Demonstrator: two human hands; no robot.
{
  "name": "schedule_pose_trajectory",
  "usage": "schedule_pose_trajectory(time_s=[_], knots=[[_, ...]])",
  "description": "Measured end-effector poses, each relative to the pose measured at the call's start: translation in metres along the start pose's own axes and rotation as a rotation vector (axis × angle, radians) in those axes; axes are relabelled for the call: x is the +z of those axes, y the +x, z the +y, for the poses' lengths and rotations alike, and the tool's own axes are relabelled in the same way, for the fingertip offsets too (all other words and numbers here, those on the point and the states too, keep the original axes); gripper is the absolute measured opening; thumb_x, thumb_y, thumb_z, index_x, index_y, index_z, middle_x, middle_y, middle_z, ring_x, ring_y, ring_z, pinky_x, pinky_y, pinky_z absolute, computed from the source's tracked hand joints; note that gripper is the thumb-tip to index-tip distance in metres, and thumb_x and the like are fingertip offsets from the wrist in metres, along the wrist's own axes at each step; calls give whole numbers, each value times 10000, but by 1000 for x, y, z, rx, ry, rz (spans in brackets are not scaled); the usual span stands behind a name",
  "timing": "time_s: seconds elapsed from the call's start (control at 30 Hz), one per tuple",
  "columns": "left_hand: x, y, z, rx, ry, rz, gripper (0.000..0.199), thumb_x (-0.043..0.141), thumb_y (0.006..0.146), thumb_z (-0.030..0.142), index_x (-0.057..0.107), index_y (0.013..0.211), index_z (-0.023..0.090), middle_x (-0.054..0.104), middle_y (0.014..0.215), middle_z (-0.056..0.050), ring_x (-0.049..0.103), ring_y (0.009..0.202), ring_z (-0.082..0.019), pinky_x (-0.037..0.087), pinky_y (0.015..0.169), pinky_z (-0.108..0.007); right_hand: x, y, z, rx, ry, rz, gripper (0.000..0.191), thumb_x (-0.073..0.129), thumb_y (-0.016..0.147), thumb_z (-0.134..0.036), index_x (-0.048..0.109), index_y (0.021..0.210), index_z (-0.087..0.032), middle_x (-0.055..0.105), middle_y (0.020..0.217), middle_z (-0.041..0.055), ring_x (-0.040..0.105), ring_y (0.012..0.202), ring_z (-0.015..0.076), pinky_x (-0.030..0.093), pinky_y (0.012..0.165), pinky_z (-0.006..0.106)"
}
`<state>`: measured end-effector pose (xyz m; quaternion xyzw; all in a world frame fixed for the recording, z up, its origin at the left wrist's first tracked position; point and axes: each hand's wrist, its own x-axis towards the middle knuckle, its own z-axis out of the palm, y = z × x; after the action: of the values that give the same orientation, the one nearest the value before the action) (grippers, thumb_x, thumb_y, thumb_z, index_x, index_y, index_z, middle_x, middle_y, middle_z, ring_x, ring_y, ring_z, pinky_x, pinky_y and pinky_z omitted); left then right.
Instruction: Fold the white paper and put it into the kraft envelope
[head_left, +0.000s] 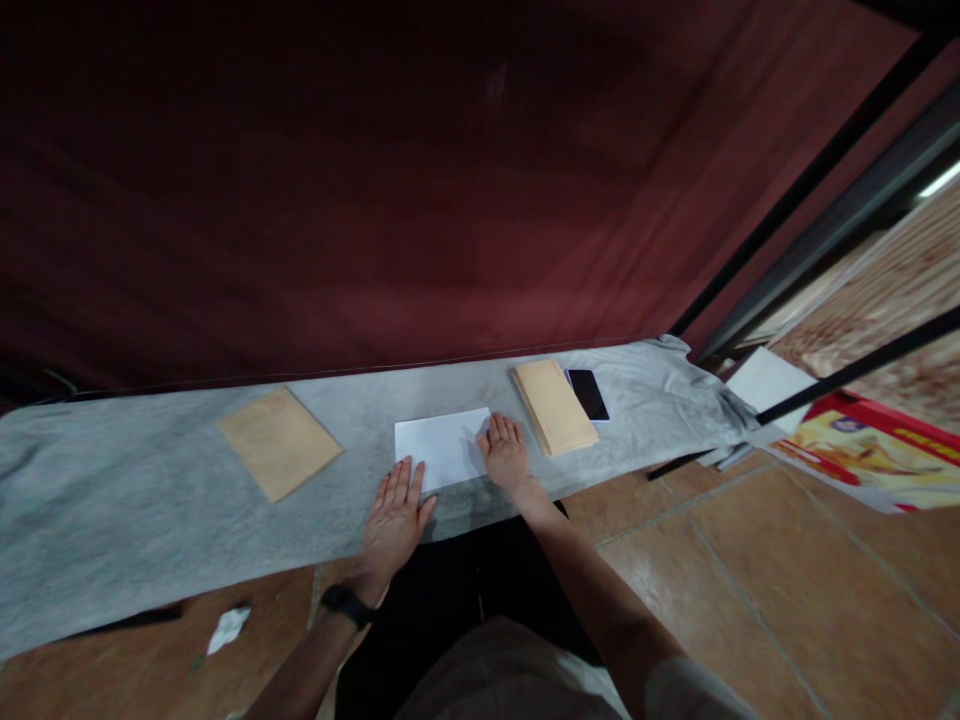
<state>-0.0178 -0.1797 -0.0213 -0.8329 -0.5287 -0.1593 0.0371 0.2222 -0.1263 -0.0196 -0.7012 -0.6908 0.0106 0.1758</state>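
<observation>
A white sheet of paper, apparently folded, lies flat on the grey cloth in front of me. My left hand rests with its fingers stretched out over the paper's lower left corner. On the right edge of the paper my right hand presses down, palm down with fingers extended. A stack of brown envelopes lies just right of my right hand, apart from it. To the left of the paper is a brown envelope, lying flat at an angle.
The grey cloth covers a long narrow table. A dark phone lies beside the envelope stack. Behind the table hangs a dark red curtain. Black metal bars and a red and yellow printed box stand at right.
</observation>
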Motion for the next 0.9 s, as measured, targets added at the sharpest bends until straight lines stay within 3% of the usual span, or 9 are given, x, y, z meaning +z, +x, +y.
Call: schedule_pose_trajectory(time_s=[0.13,0.33,0.7,0.9], knots=[[-1,0,1,-6,7,-1,620,290,1028,458,440,1499,82,414,1557,-216,379,1463,-326,319,1193,-528,5,-1,-24,-103,43,-24,585,352,1055,-407,361,1547,-92,384,1583,157,370,1475,281,289,1207,474],[-1,-1,1,1,2,-6,618,323,1025,458,416,1515,93,404,1564,-211,378,1464,-319,328,1190,-527,19,-4,-48,-175,93,-43,555,350,1059,-425,389,1541,-152,381,1590,112,369,1476,270,264,1219,480],[-3,3,2,-43,-4,-46,629,298,1020,500,447,1500,121,431,1553,-194,387,1458,-329,301,1191,-569,13,10,-10,-94,34,-13,538,331,1060,-406,418,1528,-155,402,1580,130,398,1453,292,276,1192,497],[0,34,23,4,-32,-122,583,258,1042,425,444,1502,120,452,1554,-139,349,1484,-277,239,1234,-503,17,8,-8,-105,34,4,546,329,1061,-401,398,1538,-143,396,1584,133,387,1456,311,264,1194,512]])
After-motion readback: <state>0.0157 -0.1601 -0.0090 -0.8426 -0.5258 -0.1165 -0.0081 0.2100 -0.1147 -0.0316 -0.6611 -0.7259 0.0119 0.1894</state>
